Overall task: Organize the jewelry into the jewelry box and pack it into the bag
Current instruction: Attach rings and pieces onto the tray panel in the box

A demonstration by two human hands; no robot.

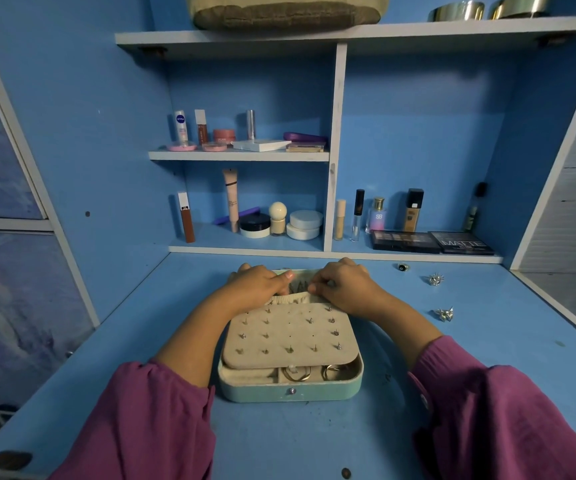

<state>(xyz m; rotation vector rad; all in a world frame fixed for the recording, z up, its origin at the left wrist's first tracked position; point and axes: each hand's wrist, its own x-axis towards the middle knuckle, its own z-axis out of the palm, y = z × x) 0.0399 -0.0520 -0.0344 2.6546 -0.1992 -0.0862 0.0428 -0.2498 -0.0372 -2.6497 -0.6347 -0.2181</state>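
A pale teal jewelry box (290, 391) lies open on the blue desk. A beige earring panel (290, 336) studded with several earrings covers most of it, and gold rings (314, 372) show in the front compartments. At the box's far edge my left hand (260, 284) and my right hand (343, 284) both pinch the elastic-edged pocket (293, 299) in the lid. A dark ring (402, 267) and two silver earrings (436, 279) (445, 314) lie loose on the desk to the right. A beige bag (286, 12) sits on the top shelf.
Shelves behind the box hold several cosmetics, with two dark palettes (431, 242) at the lower right. Two metal bowls (487, 10) stand on the top shelf. The desk's right edge meets a white frame (553, 299).
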